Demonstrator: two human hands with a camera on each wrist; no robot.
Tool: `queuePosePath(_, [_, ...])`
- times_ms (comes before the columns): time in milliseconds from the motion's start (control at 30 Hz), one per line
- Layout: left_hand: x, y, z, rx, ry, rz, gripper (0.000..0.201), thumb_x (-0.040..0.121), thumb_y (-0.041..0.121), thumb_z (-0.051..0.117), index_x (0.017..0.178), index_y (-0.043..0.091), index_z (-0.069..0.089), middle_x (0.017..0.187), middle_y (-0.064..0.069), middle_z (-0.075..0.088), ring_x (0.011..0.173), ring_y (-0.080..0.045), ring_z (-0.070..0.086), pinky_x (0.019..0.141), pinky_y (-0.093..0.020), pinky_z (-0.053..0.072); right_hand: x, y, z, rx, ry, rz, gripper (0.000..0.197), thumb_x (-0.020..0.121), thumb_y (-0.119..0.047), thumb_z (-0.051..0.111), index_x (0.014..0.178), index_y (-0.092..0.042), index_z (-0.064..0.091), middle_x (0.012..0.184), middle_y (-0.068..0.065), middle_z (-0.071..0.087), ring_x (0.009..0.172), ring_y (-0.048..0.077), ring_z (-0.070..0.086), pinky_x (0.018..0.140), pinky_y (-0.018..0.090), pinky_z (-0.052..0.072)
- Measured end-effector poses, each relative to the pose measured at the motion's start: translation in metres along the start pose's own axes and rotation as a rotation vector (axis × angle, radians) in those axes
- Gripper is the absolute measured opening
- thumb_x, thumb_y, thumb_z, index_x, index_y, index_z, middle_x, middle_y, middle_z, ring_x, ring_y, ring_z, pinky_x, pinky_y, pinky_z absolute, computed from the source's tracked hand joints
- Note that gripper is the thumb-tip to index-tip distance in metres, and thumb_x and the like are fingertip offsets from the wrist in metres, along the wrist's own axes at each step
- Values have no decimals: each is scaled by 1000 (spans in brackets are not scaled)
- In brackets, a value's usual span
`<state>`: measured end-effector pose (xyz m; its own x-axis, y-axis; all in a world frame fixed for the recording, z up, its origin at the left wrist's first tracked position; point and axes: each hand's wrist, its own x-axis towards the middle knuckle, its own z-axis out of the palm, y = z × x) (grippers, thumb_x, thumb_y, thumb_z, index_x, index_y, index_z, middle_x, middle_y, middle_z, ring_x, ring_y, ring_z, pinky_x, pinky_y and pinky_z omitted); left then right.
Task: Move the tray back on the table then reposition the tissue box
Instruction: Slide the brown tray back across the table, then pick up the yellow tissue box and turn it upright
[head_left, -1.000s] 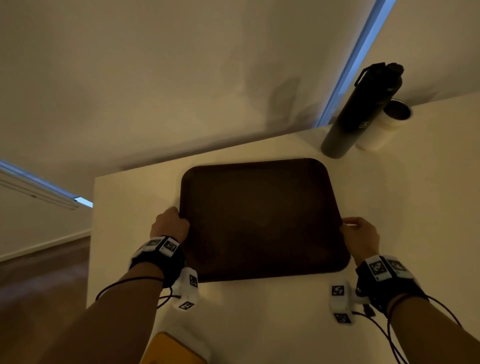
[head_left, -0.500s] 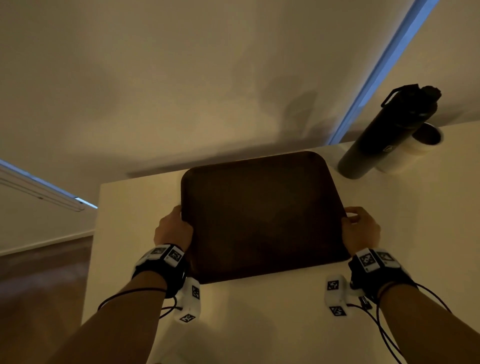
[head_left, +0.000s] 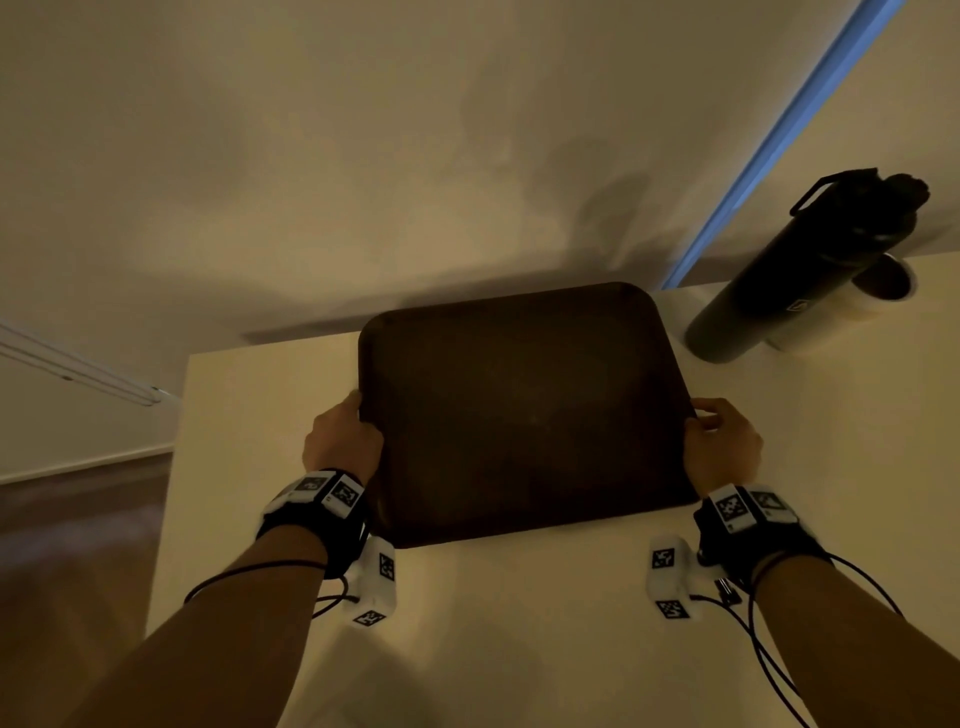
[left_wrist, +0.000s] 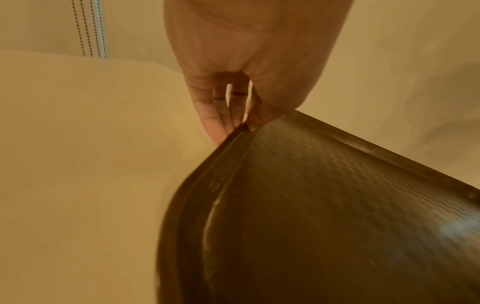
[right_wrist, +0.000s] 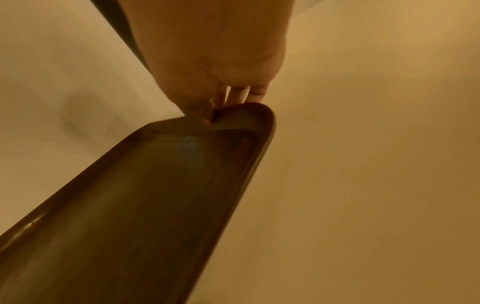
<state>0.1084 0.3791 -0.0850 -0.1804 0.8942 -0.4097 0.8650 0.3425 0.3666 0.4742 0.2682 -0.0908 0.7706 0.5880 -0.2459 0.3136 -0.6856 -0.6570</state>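
Observation:
A dark brown rectangular tray (head_left: 519, 410) lies over the far part of the pale table (head_left: 249, 405), its far edge at the table's back edge by the wall. My left hand (head_left: 343, 441) grips its left rim, thumb on top and fingers beneath, as the left wrist view shows at the hand (left_wrist: 233, 115) and the tray (left_wrist: 324, 205). My right hand (head_left: 719, 447) pinches the right rim the same way; the right wrist view shows that hand (right_wrist: 221, 102) on the tray (right_wrist: 155, 195). The tissue box is out of view.
A tall black bottle (head_left: 810, 270) stands at the table's back right with a white cup (head_left: 852, 312) right behind it. A wall rises behind the table. Wooden floor (head_left: 67, 571) lies past the table's left edge.
Both hands have carried the tray away from me toward the wall, its far edge now at the table's back edge. The yellow object at the near edge has left the view.

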Motion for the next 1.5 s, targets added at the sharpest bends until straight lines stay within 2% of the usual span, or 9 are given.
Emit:
queuePosePath(500, [-2, 1, 1, 3, -11, -12, 65, 85, 15, 43, 148, 28, 37, 137, -12, 60, 114, -37, 61, 91, -42, 51, 5, 4, -1, -27, -28, -17, 32, 91, -10, 51, 120, -15, 63, 109, 17, 69, 83, 21, 57, 73, 33, 45])
queuePosePath(733, [-19, -9, -19, -55, 3, -66, 59, 91, 28, 48, 148, 22, 36, 142, -15, 54, 123, -39, 55, 99, -45, 45, -15, -2, -5, -5, 70, -110, 45, 88, -24, 59, 131, -16, 52, 126, 16, 58, 117, 34, 53, 90, 44, 46])
queuePosePath(800, [-32, -19, -30, -74, 17, -80, 56, 91, 30, 50, 146, 21, 40, 139, -16, 56, 122, -38, 56, 99, -45, 46, -34, -10, -7, 9, 70, -156, 44, 88, -23, 59, 131, -15, 52, 128, 15, 56, 120, 32, 50, 91, 41, 44])
queuePosePath(900, [-59, -40, -50, -102, 25, -70, 45, 90, 31, 54, 133, 16, 54, 129, -15, 63, 119, -34, 58, 99, -40, 46, -77, -21, -2, 52, -85, -247, 36, 89, -21, 58, 125, -12, 57, 121, 13, 60, 110, 29, 58, 84, 32, 42])
queuePosePath(1033, [-112, -79, -73, -97, 66, -64, 34, 89, 29, 58, 116, 12, 67, 117, -14, 69, 114, -33, 60, 93, -34, 44, -162, -21, 18, 15, -572, -331, 28, 93, -23, 55, 118, -14, 61, 108, 0, 61, 100, 17, 59, 80, 26, 43])
queuePosePath(1133, [-153, -121, -79, -102, 49, -117, 31, 89, 30, 58, 110, 10, 68, 113, -14, 70, 109, -33, 62, 91, -36, 46, -229, -11, 36, 33, -837, -344, 24, 93, -28, 55, 114, -20, 63, 108, 1, 64, 98, 19, 62, 83, 34, 53])
queuePosePath(1267, [-206, -186, -66, -197, -29, -272, 37, 92, 35, 54, 114, 7, 65, 121, -15, 65, 114, -34, 59, 95, -40, 45, -296, 13, 50, 139, -1006, -259, 24, 90, -38, 57, 112, -29, 63, 114, 2, 65, 105, 20, 62, 95, 46, 53])
queuePosePath(1367, [-241, -214, -48, -384, -99, -372, 43, 94, 40, 51, 113, 4, 63, 121, -20, 62, 114, -38, 58, 85, -41, 45, -331, 29, 52, 187, -1061, -203, 33, 90, -43, 56, 119, -30, 61, 125, -1, 61, 114, 17, 58, 101, 44, 49])
queuePosePath(1500, [-276, -219, -28, -739, -193, -451, 38, 93, 46, 51, 112, 15, 63, 114, -6, 60, 110, -29, 55, 84, -43, 52, -355, 43, 50, 249, -1119, -180, 39, 91, -39, 56, 129, -27, 58, 133, -3, 57, 120, 14, 55, 104, 37, 46])
